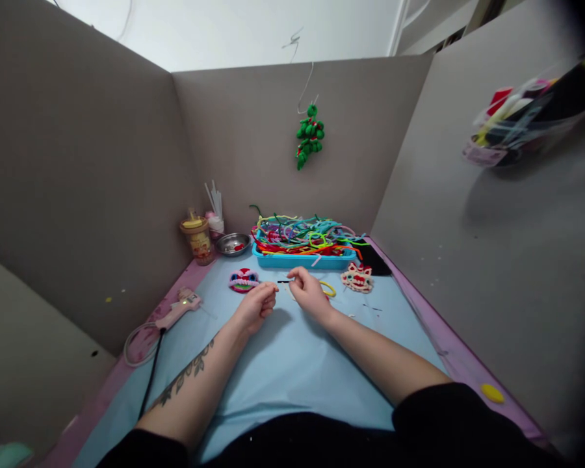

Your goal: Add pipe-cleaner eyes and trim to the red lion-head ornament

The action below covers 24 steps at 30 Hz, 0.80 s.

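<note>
My left hand (258, 307) is raised over the blue cloth, its fingers curled and the thumb pressed to the fingertips. Whatever it pinches is too small to make out. Opposite it, my right hand (310, 296) is also closed, fingers bent in toward the left one; its contents are hidden. A small gap separates the two. Behind them a short dark strip (283, 281) lies on the cloth. A yellow loop (328, 288), perhaps a scissor handle, shows beside my right hand. A pink, blue-eyed pipe-cleaner face (244, 279) sits left, and a cream and red one (357, 278) right.
A blue tray (302, 261) heaped with colourful pipe cleaners stands at the back. Left are a metal bowl (233, 244), a lidded cup (198, 242) and a pink glue gun (178, 311) with its cord. Grey panels enclose three sides; a green pipe-cleaner piece (310, 138) hangs behind.
</note>
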{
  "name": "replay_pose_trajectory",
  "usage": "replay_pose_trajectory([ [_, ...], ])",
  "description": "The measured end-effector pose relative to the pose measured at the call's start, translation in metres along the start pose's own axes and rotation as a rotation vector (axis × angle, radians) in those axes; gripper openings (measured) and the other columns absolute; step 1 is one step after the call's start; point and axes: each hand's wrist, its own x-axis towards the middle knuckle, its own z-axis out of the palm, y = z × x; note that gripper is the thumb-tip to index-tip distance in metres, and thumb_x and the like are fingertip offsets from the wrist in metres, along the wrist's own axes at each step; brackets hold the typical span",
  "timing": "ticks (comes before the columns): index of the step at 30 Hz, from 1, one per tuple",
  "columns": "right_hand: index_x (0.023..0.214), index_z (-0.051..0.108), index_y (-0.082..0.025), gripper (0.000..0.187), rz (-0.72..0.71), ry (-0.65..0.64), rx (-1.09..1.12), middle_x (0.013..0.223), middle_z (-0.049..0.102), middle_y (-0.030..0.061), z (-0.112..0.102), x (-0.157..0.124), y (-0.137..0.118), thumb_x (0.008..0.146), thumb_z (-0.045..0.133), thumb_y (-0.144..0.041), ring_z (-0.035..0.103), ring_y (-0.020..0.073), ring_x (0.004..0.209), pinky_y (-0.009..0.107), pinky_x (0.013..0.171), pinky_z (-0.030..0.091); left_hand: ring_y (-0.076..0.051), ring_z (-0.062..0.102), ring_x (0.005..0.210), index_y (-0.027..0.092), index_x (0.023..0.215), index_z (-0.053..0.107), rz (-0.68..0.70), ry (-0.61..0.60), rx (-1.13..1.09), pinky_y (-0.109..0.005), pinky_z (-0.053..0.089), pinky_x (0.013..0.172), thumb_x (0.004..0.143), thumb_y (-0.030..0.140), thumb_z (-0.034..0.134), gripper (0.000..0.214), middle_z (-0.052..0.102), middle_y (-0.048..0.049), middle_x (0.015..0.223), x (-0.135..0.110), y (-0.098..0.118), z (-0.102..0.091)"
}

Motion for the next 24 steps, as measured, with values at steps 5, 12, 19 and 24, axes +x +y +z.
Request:
replay_pose_trajectory([
  [5,0.096,0.064,-0.019,0.019,-0.233,-0.064,-0.032,0.076,0.058,0.0027,0.002,-0.008,-0.012,0.084,0.049,-0.023,0.052,0.0154,0.07,0.027,0.066,0.04,-0.004,0.018,0.041,0.017,0.081,0.051,0.025,0.044,0.072,-0.016,0.008,0.038,0.071,0.038,0.067,0.028,0.022,0.0101,0.052,0.0,-0.001,0.002],
  [12,0.078,0.065,-0.019,0.012,-0.252,-0.065,-0.032,0.068,0.054,0.001,0.005,-0.009,-0.007,0.083,0.056,-0.026,0.05,0.0146,0.066,0.026,0.062,0.038,-0.005,0.02,0.04,0.016,0.071,0.054,0.064,0.157,0.256,-0.021,0.009,0.04,0.066,0.044,0.068,0.032,0.029,0.0091,0.046,0.001,-0.006,0.002],
  [19,0.075,0.061,-0.019,0.011,-0.239,-0.073,-0.066,0.066,0.05,-0.0009,0.004,-0.008,-0.008,0.082,0.052,-0.02,0.046,0.0134,0.064,0.025,0.061,0.036,-0.005,0.02,0.04,0.016,0.074,0.056,0.029,0.177,0.266,-0.022,0.009,0.04,0.064,0.047,0.07,0.035,0.029,0.0097,0.045,0.0,-0.009,0.004],
  [24,0.072,0.056,-0.018,0.014,-0.113,-0.086,0.074,0.065,0.049,-0.0011,0.006,-0.008,-0.009,0.081,0.053,-0.028,0.045,0.0129,0.062,0.024,0.058,0.035,-0.005,0.026,0.042,0.016,0.083,0.061,0.18,0.244,0.36,-0.021,0.016,0.043,0.065,0.047,0.07,0.037,0.036,0.0083,0.05,0.004,-0.012,0.003],
])
